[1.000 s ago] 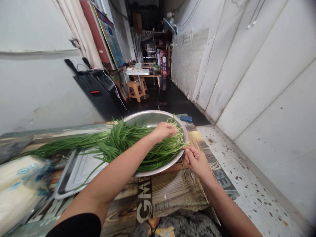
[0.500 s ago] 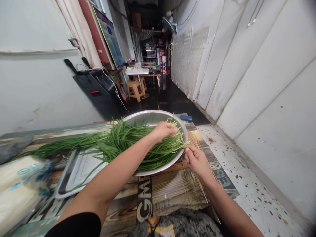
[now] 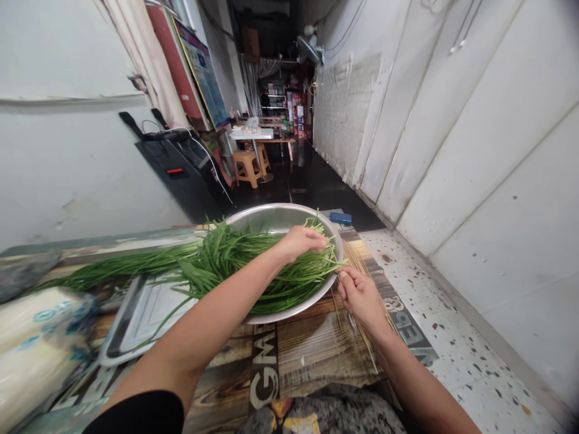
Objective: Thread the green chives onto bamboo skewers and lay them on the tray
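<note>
A round steel bowl [image 3: 275, 216] stands on a printed mat, heaped with long green chive stalks [image 3: 235, 256] that trail out to the left. My left hand [image 3: 302, 239] rests on the stalk ends at the bowl's right side, its fingers curled down over them. Just outside the rim, my right hand [image 3: 359, 295] is closed in a pinch beside the stalk tips; what it holds is too small to name. A spread of thin wooden skewers [image 3: 362, 265] lies on the mat under and behind my right hand.
A metal tray [image 3: 136, 313] lies left of the bowl under the trailing leaves. A plastic-wrapped white package [image 3: 36, 337] sits at the far left. A blue object [image 3: 340, 217] lies beyond the bowl. Speckled floor runs along the right; stools and tables stand far down the corridor.
Both hands stay almost where they were; my right hand has shifted very slightly toward the bowl's rim. The view has tilted a little.
</note>
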`<move>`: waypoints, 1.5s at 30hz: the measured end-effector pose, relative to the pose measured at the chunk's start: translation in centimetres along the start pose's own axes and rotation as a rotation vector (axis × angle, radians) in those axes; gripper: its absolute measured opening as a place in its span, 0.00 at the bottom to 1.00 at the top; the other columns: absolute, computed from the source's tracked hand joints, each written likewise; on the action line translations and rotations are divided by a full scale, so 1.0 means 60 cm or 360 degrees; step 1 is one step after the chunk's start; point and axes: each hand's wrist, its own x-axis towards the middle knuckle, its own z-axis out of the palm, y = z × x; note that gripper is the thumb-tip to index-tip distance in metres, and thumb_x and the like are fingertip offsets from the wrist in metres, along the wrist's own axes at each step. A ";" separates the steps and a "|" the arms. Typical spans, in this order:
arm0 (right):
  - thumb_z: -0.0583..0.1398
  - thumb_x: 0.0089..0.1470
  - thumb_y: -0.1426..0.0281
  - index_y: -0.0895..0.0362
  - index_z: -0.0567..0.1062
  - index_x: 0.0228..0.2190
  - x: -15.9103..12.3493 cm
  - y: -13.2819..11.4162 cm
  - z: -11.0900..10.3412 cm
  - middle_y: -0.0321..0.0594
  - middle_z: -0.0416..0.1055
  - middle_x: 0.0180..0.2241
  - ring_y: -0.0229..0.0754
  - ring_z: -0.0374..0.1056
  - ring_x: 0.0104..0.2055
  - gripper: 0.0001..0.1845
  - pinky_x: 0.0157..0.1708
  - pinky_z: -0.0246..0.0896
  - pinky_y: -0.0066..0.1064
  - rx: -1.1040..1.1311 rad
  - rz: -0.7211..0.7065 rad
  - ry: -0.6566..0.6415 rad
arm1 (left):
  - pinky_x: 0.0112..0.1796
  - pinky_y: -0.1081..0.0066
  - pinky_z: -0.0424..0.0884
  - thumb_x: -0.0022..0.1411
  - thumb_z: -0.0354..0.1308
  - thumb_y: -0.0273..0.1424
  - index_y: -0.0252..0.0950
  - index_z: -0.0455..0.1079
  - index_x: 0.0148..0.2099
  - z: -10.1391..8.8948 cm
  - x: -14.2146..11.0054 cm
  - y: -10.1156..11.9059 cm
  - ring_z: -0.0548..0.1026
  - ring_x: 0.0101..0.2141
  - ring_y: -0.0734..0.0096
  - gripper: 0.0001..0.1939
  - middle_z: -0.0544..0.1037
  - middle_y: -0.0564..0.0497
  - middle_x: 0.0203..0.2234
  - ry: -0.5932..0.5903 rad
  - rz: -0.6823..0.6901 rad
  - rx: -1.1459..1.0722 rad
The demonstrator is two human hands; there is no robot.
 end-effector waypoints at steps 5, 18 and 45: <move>0.60 0.49 0.53 0.60 0.73 0.36 -0.001 -0.008 0.001 0.24 0.55 0.12 0.28 0.45 0.11 0.23 0.10 0.37 0.23 0.0012 -0.0004 0.0025 | 0.33 0.72 0.70 0.47 0.67 0.23 0.33 0.79 0.29 0.000 -0.005 0.002 0.73 0.24 0.75 0.04 0.79 0.51 0.21 -0.0125 -0.0030 0.0097; 0.60 0.51 0.52 0.59 0.71 0.34 -0.003 -0.015 -0.006 0.25 0.56 0.13 0.29 0.47 0.12 0.21 0.11 0.39 0.23 -0.0053 -0.0051 0.0059 | 0.34 0.73 0.68 0.53 0.62 0.29 0.36 0.81 0.36 -0.014 -0.003 0.002 0.76 0.29 0.70 0.08 0.81 0.52 0.26 -0.0228 0.0218 0.0747; 0.60 0.48 0.51 0.59 0.72 0.35 -0.003 -0.018 -0.013 0.24 0.57 0.12 0.29 0.48 0.11 0.24 0.10 0.38 0.23 -0.0054 0.0017 -0.0025 | 0.35 0.73 0.67 0.50 0.64 0.29 0.32 0.78 0.40 -0.016 0.023 -0.038 0.72 0.24 0.74 0.13 0.77 0.54 0.20 -0.0033 0.0174 0.0424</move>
